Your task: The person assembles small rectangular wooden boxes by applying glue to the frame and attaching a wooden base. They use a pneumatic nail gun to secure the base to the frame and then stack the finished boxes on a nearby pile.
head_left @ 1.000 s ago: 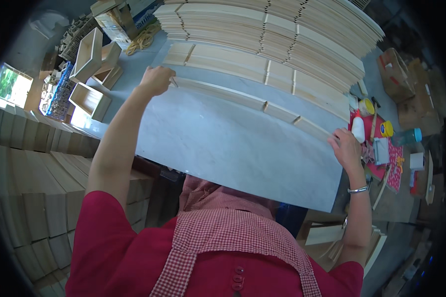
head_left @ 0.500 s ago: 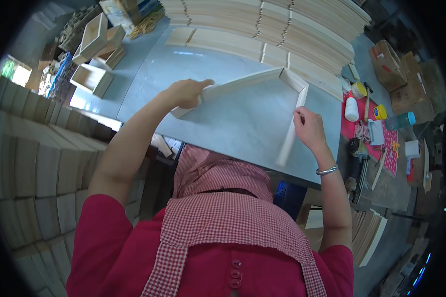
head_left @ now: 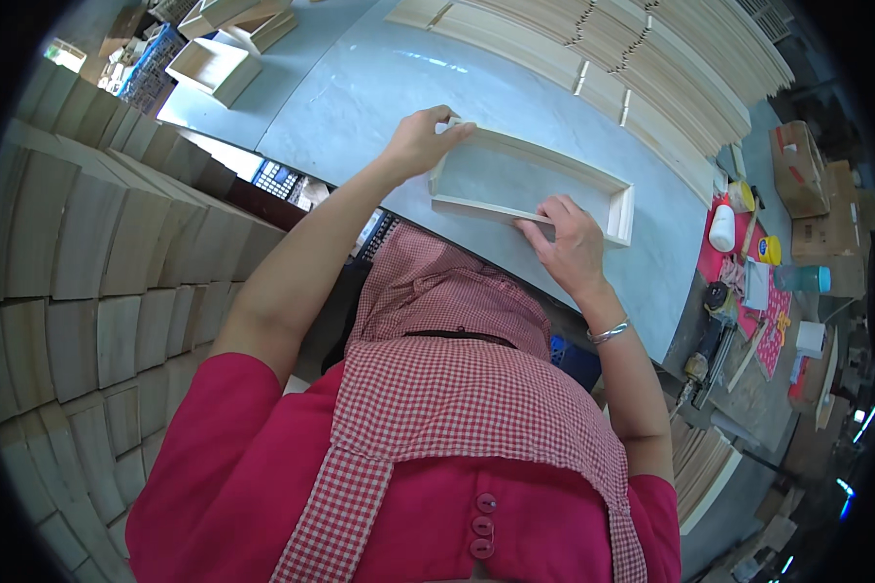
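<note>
A pale wooden frame (head_left: 622, 216) stands on edge on the grey tabletop, its strips meeting in a long rectangle with the table surface showing inside. My left hand (head_left: 424, 144) is closed on its far left corner, the thumb and fingers pinching the strip there. On the near long side, my right hand (head_left: 569, 245) grips the strip between thumb and fingers, toward the right end. A metal bangle (head_left: 610, 332) circles my right wrist.
Stacked wooden strips (head_left: 690, 73) line the table's far side. Small wooden boxes (head_left: 214, 66) sit at the far left, above piled wood blocks (head_left: 78, 233). Right: a white bottle (head_left: 721, 228), yellow-lidded jar (head_left: 769, 250), teal-capped bottle (head_left: 802, 279) and cardboard boxes (head_left: 800, 167).
The hinged wooden strips, spread open in an angled shape before, now form a rectangle. My left hand has moved up and right; my right hand has shifted left and slightly nearer.
</note>
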`<state>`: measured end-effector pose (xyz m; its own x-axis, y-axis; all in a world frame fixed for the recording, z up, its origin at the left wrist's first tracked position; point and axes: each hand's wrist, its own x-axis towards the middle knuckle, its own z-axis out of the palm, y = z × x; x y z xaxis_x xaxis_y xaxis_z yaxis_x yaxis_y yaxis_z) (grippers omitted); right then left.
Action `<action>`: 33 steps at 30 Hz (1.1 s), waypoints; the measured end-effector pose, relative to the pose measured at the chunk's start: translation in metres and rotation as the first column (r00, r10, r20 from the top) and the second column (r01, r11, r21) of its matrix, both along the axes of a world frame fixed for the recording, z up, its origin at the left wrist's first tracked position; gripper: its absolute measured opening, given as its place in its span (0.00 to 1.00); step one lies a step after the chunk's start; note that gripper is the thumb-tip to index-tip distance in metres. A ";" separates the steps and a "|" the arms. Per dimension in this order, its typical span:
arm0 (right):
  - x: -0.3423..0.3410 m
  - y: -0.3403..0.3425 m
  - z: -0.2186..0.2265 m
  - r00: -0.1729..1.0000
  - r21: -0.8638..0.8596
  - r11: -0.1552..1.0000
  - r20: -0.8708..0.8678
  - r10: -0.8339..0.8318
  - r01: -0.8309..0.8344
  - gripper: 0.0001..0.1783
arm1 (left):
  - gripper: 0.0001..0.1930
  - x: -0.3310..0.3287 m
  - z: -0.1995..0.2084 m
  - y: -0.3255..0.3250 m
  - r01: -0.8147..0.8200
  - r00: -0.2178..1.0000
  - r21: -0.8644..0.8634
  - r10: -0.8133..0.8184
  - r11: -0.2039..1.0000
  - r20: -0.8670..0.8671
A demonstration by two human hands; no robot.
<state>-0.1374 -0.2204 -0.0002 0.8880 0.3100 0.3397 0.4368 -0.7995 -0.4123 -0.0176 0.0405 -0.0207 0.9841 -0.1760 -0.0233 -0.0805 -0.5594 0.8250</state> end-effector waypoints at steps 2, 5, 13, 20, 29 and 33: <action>0.001 -0.002 -0.006 0.999 -0.016 1.000 0.049 0.009 -0.008 0.17 | 0.25 -0.005 -0.006 -0.005 -0.045 0.999 -0.020 0.045 0.999 0.004; 0.003 -0.001 -0.010 0.996 -0.019 1.000 0.093 0.000 0.002 0.17 | 0.26 -0.011 -0.012 -0.009 -0.096 0.995 -0.075 0.095 0.993 -0.016; 0.007 0.006 -0.009 0.994 -0.022 0.999 0.106 -0.034 0.037 0.18 | 0.26 -0.020 -0.024 -0.009 -0.108 0.990 -0.272 0.128 0.956 0.057; 0.006 0.006 -0.009 0.995 -0.045 0.997 0.076 -0.059 0.062 0.18 | 0.42 -0.044 0.006 0.037 0.324 0.921 -0.330 -0.375 0.887 -0.103; 0.017 0.056 0.004 0.981 -0.050 0.998 0.191 -0.036 0.046 0.24 | 0.48 -0.042 0.002 0.039 0.393 0.919 -0.125 -0.395 0.911 0.010; 0.029 0.104 -0.011 0.980 -0.005 0.993 0.158 -0.119 0.121 0.25 | 0.50 -0.042 0.005 0.037 0.399 0.915 -0.144 -0.403 0.906 0.001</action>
<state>-0.1088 -0.1163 -0.0110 0.8548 0.2104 0.4744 0.3958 -0.8556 -0.3337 -0.0601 0.0778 -0.0155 0.8292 -0.5589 0.0029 -0.2492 -0.3651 0.8970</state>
